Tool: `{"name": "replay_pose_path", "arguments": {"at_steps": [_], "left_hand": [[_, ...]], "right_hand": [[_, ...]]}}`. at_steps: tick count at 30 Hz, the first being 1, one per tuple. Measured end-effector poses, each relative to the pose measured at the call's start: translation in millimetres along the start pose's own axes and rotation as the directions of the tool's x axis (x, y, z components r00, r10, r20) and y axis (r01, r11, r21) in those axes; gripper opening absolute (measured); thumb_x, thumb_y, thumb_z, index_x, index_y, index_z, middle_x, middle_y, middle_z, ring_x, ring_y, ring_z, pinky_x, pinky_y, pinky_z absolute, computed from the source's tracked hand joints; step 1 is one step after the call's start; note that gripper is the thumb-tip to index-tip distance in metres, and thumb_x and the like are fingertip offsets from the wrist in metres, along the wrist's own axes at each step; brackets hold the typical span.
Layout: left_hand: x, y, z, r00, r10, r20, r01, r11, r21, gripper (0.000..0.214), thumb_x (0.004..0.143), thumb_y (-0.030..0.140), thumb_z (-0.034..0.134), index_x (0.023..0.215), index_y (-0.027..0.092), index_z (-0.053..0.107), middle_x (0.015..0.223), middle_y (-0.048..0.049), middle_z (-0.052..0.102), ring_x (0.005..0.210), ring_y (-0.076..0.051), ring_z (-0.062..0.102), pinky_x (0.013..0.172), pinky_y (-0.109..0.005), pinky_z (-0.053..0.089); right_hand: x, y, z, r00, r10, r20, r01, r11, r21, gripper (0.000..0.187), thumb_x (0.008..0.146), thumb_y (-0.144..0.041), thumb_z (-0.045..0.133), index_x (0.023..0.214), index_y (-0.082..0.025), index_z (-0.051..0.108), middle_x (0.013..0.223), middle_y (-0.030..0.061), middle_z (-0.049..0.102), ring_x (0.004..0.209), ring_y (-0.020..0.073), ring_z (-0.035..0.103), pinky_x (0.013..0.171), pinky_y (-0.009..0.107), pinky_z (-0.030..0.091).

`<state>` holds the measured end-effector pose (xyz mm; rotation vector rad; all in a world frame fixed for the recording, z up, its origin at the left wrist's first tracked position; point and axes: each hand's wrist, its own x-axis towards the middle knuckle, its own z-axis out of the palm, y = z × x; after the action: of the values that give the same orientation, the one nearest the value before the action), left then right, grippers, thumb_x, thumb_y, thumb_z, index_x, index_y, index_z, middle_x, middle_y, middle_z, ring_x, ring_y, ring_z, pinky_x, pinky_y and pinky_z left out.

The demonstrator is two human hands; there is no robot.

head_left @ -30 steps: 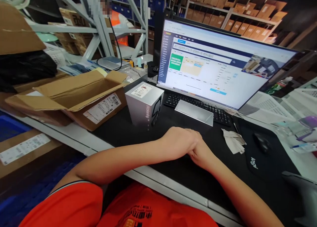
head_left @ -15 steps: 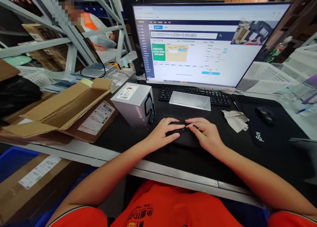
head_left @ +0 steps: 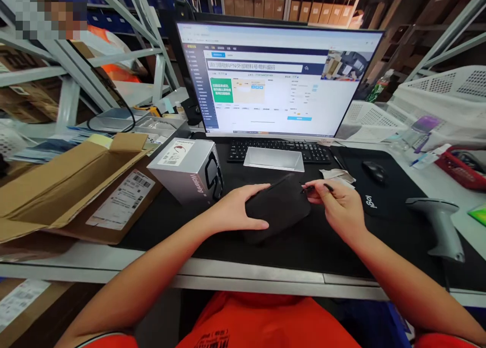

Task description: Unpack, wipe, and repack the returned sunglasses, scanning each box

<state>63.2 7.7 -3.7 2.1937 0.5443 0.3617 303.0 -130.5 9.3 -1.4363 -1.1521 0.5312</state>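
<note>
A black, flat-faced case (head_left: pixel 279 206) is tilted up over the dark desk mat. Its left side sits in my left hand (head_left: pixel 241 208), with the thumb along the near edge and the fingers behind. At its right corner my right hand (head_left: pixel 339 203) pinches a thin black strip (head_left: pixel 327 187), which looks like a pull tab or cord; its exact kind is unclear. Left of the case stands a grey printed product box (head_left: pixel 186 173). Behind the case, a clear-white shallow tray (head_left: pixel 273 159) rests against the keyboard (head_left: pixel 317 153).
An opened cardboard carton (head_left: pixel 117 201) lies at the left. A monitor (head_left: pixel 266 105) stands at the back. To the right are crumpled paper (head_left: pixel 337 176), a mouse (head_left: pixel 374 172), a barcode scanner (head_left: pixel 442 226) and white baskets (head_left: pixel 448 94). A person in an orange vest (head_left: pixel 110 49) is behind the rack.
The case has been lifted and tilted up off the mat in my left hand. My right hand has moved right, pinching the black strip. The view has turned somewhat rightward.
</note>
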Motion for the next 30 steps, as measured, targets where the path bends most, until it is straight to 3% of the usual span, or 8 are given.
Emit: {"name": "replay_pose_path", "arguments": {"at_steps": [6, 10, 12, 16, 21, 25, 27, 30], "left_hand": [[-9.8, 3.0, 15.4, 0.996, 0.091, 0.014, -0.079, 0.928, -0.363, 0.106, 0.072, 0.051, 0.079, 0.157, 0.017, 0.025, 0.159, -0.0174, 0.041, 0.143, -0.035, 0.045, 0.120, -0.051, 0.036], [-29.1, 11.4, 32.1, 0.990, 0.055, -0.129, -0.068, 0.993, -0.101, 0.114, 0.072, 0.045, 0.079, 0.159, 0.013, 0.012, 0.166, -0.0228, 0.025, 0.152, -0.037, 0.029, 0.125, -0.055, 0.026], [-36.6, 17.8, 37.1, 0.992, 0.060, -0.107, -0.056, 0.998, 0.038, 0.113, 0.074, 0.040, 0.077, 0.160, 0.014, 0.007, 0.167, -0.0236, 0.020, 0.154, -0.038, 0.026, 0.125, -0.056, 0.027], [-40.3, 25.5, 37.9, 0.984, 0.080, -0.161, -0.037, 0.967, 0.252, 0.106, 0.074, 0.032, 0.074, 0.158, 0.019, 0.011, 0.162, -0.0206, 0.032, 0.148, -0.035, 0.037, 0.121, -0.055, 0.035], [-28.5, 26.2, 35.0, 0.910, 0.171, -0.378, 0.058, 0.850, 0.523, 0.098, 0.070, 0.022, 0.070, 0.155, 0.023, 0.022, 0.143, -0.0170, 0.051, 0.132, -0.035, 0.053, 0.112, -0.055, 0.046], [-10.2, 31.0, 37.7, 0.840, 0.340, -0.422, 0.066, 0.709, 0.702, 0.100, 0.067, 0.017, 0.068, 0.157, 0.020, 0.023, 0.142, -0.0209, 0.050, 0.129, -0.040, 0.053, 0.108, -0.056, 0.047], [1.4, 33.0, 37.8, 0.820, 0.398, -0.412, 0.036, 0.682, 0.730, 0.099, 0.070, 0.019, 0.070, 0.158, 0.021, 0.024, 0.143, -0.0212, 0.050, 0.129, -0.040, 0.053, 0.109, -0.056, 0.046], [19.9, 27.0, 34.2, 0.769, 0.439, -0.465, -0.023, 0.746, 0.666, 0.103, 0.077, 0.039, 0.078, 0.159, 0.023, 0.018, 0.150, -0.0210, 0.044, 0.137, -0.039, 0.047, 0.114, -0.057, 0.042]], "right_hand": [[15.0, -47.5, 8.8, 0.850, -0.480, 0.218, 0.520, 0.832, -0.195, 0.021, 0.098, -0.027, 0.058, 0.096, -0.022, 0.079, 0.090, 0.0037, 0.079, 0.082, 0.0160, 0.072, 0.076, 0.027, 0.056], [44.3, -41.7, 19.0, 0.913, -0.389, 0.125, 0.402, 0.910, -0.105, 0.029, 0.098, -0.038, 0.058, 0.086, -0.021, 0.077, 0.085, 0.0051, 0.074, 0.085, 0.0189, 0.069, 0.080, 0.031, 0.052], [60.3, -36.2, 26.5, 0.940, -0.244, 0.238, 0.250, 0.968, 0.002, 0.036, 0.093, -0.049, 0.061, 0.083, -0.019, 0.078, 0.080, 0.0055, 0.073, 0.079, 0.0199, 0.068, 0.077, 0.033, 0.051], [80.5, -25.6, 35.5, 0.822, -0.018, 0.569, -0.002, 0.999, 0.034, 0.042, 0.085, -0.055, 0.065, 0.086, -0.016, 0.079, 0.079, 0.0071, 0.074, 0.075, 0.0206, 0.067, 0.074, 0.035, 0.052], [77.4, -22.3, 16.5, 0.878, -0.137, 0.459, 0.180, 0.982, -0.051, 0.046, 0.091, -0.040, 0.061, 0.134, -0.025, 0.064, 0.130, 0.0104, 0.069, 0.114, 0.0248, 0.067, 0.103, 0.045, 0.050], [60.5, -28.2, 1.2, 0.734, -0.209, 0.646, 0.369, 0.921, -0.122, 0.074, 0.089, -0.045, 0.067, 0.155, -0.029, 0.039, 0.160, 0.0096, 0.043, 0.146, 0.0265, 0.042, 0.121, 0.048, 0.033], [57.0, -28.7, -1.1, 0.773, -0.212, 0.598, 0.400, 0.894, -0.200, 0.091, 0.080, -0.047, 0.077, 0.157, -0.027, 0.034, 0.161, 0.0123, 0.040, 0.146, 0.0296, 0.041, 0.121, 0.049, 0.033], [67.6, -25.6, -9.1, 0.894, -0.194, 0.405, 0.312, 0.917, -0.248, 0.079, 0.079, -0.050, 0.076, 0.148, -0.025, 0.047, 0.153, 0.0128, 0.050, 0.140, 0.0322, 0.048, 0.119, 0.052, 0.036]]}}
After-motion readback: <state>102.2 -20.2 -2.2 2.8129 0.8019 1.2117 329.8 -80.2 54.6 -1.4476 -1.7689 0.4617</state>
